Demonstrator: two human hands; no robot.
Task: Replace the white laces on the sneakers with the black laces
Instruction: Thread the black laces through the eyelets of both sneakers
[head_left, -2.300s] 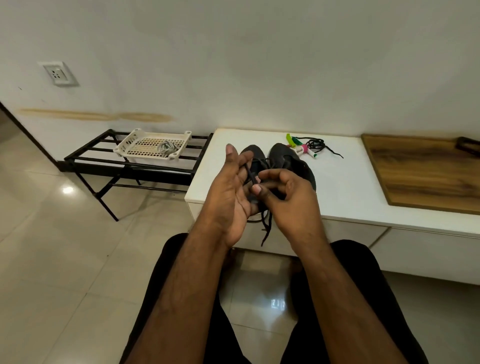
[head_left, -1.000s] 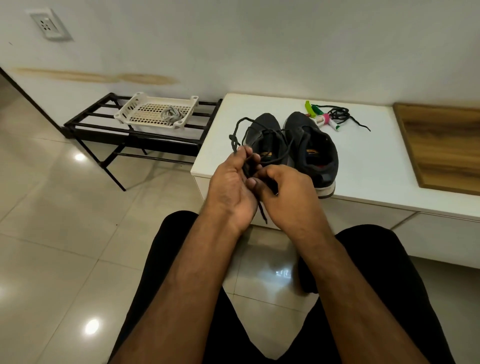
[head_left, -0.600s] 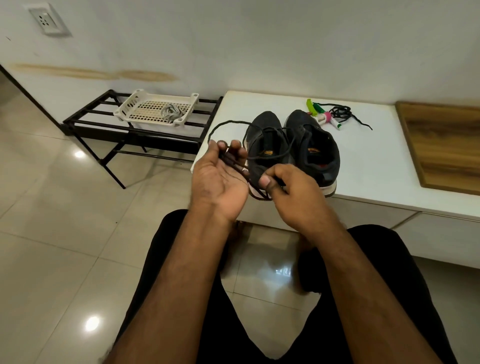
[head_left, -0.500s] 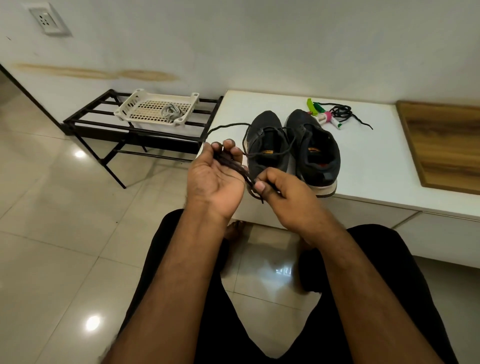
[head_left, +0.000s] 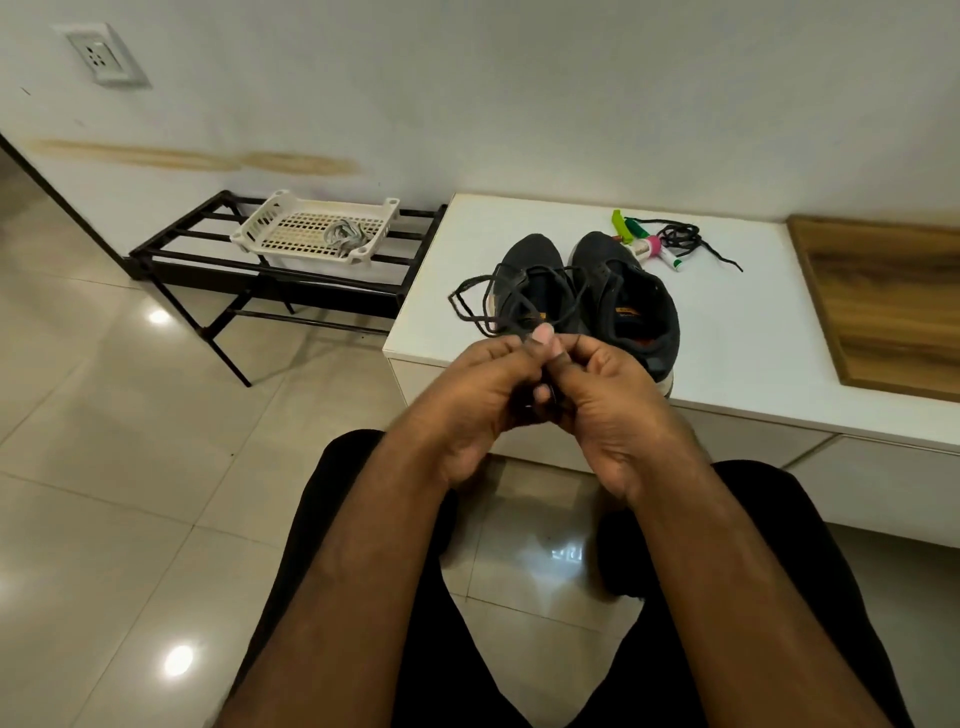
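Pinching a black lace (head_left: 498, 301) at frame centre, the left hand (head_left: 483, 395) and right hand (head_left: 597, 400) meet knuckle to knuckle, fingers curled round the strand; likely squaring up its ends before threading. Loops of that lace rise above the fingers and trail over the left sneaker (head_left: 524, 280). The right sneaker (head_left: 628, 301) sits touching it, both near the front edge of the white bench (head_left: 727, 332), within easy reach. A second black lace (head_left: 685, 239) lies coiled at upper right of centre beside small coloured items (head_left: 639, 239), apparently waiting its turn. White laces (head_left: 345, 236) rest in a white basket (head_left: 280, 228) on a black rack (head_left: 208, 260) at upper left, apparently already removed and set aside.
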